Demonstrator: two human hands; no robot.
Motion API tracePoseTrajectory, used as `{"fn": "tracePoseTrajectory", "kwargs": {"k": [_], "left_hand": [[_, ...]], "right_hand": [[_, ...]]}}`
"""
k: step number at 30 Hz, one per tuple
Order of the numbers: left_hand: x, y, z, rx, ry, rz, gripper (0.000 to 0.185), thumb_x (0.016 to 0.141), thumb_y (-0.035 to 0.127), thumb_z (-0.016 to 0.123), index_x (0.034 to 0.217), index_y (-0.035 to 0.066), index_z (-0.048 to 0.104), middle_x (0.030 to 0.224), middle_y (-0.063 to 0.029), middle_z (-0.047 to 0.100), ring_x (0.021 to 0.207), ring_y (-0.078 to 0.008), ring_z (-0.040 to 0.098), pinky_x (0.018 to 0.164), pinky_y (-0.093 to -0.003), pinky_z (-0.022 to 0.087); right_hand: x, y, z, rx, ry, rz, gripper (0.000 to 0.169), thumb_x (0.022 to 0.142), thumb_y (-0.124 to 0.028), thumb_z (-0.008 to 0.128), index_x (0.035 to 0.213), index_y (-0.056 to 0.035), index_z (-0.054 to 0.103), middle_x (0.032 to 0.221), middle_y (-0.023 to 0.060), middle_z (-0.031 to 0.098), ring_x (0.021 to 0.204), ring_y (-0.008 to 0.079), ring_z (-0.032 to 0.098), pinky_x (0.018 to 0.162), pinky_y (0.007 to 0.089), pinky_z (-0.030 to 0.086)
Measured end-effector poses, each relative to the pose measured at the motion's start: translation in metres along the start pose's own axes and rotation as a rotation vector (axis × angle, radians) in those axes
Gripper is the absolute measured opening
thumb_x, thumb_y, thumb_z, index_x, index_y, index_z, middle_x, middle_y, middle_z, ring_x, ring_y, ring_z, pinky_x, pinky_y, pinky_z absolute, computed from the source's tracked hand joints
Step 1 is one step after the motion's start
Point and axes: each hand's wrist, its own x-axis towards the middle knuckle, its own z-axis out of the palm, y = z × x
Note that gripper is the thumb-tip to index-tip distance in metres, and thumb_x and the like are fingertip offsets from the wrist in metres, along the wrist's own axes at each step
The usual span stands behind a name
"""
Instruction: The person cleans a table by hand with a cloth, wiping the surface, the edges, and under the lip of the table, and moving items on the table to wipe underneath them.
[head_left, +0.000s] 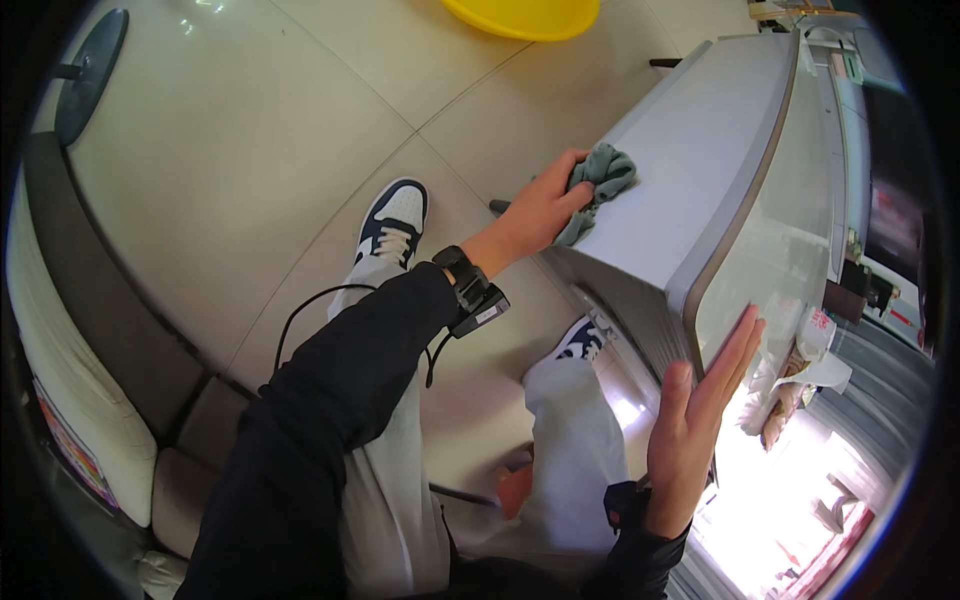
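My left hand (544, 206) grips a crumpled grey-green cloth (611, 172). The cloth lies against the lower edge of the white front panel (690, 157) of a low cabinet, near its closest corner. My right hand (694, 427) holds nothing. Its fingers are straight and side by side, its thumb stands apart, and it rests along the edge of the cabinet's glossy top (780, 217). Both wrists carry black strapped devices, and a black cable runs from the left one (476, 300).
Dark cabinet legs (499, 205) stand on the tiled floor (300, 195). A yellow basin (529, 19) sits beyond, and a brown sofa (112, 262) lines the left. Crumpled packaging (795, 375) lies on the cabinet top. A dark screen (896, 180) stands at the right.
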Motion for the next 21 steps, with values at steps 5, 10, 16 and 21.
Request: {"fn": "tracePoseTrajectory", "kwargs": {"k": [5, 10, 16, 21], "left_hand": [[-0.027, 0.059, 0.049, 0.043, -0.051, 0.343, 0.045, 0.112, 0.032, 0.045, 0.148, 0.005, 0.041, 0.152, -0.0090, 0.044, 0.140, -0.0193, 0.041, 0.119, -0.0336, 0.030], [-0.028, 0.058, 0.049, -0.104, -0.055, 0.328, 0.043, 0.113, 0.030, 0.042, 0.150, 0.007, 0.041, 0.151, -0.0074, 0.046, 0.139, -0.0168, 0.043, 0.118, -0.0327, 0.030], [-0.034, 0.009, 0.022, -0.149, 0.137, 0.037, 0.040, 0.113, 0.034, 0.045, 0.145, 0.010, 0.045, 0.125, -0.0044, 0.059, 0.116, -0.0123, 0.052, 0.103, -0.0294, 0.041], [-0.043, -0.006, 0.012, -0.129, 0.133, -0.001, 0.040, 0.112, 0.034, 0.046, 0.143, 0.010, 0.046, 0.124, -0.0043, 0.059, 0.115, -0.0115, 0.052, 0.103, -0.0290, 0.042]], "right_hand": [[0.015, -0.024, 0.009, -0.066, 0.036, -0.022, 0.091, 0.101, -0.057, 0.054, 0.164, -0.0030, 0.017, 0.167, 0.0324, 0.013, 0.155, 0.0506, 0.012, 0.124, 0.0566, 0.012], [0.032, -0.052, 0.017, -0.049, 0.106, -0.006, 0.085, 0.103, -0.048, 0.057, 0.163, -0.0001, 0.020, 0.165, 0.0354, 0.018, 0.153, 0.0539, 0.015, 0.124, 0.0570, 0.014], [0.044, -0.061, 0.025, -0.026, 0.177, 0.013, 0.082, 0.104, -0.045, 0.056, 0.162, 0.0023, 0.021, 0.164, 0.0347, 0.021, 0.156, 0.0470, 0.016, 0.125, 0.0556, 0.012], [0.075, -0.068, 0.016, 0.054, 0.139, -0.132, 0.077, 0.104, -0.047, 0.056, 0.160, -0.0002, 0.031, 0.163, 0.0297, 0.031, 0.155, 0.0406, 0.025, 0.124, 0.0460, 0.019]]}}
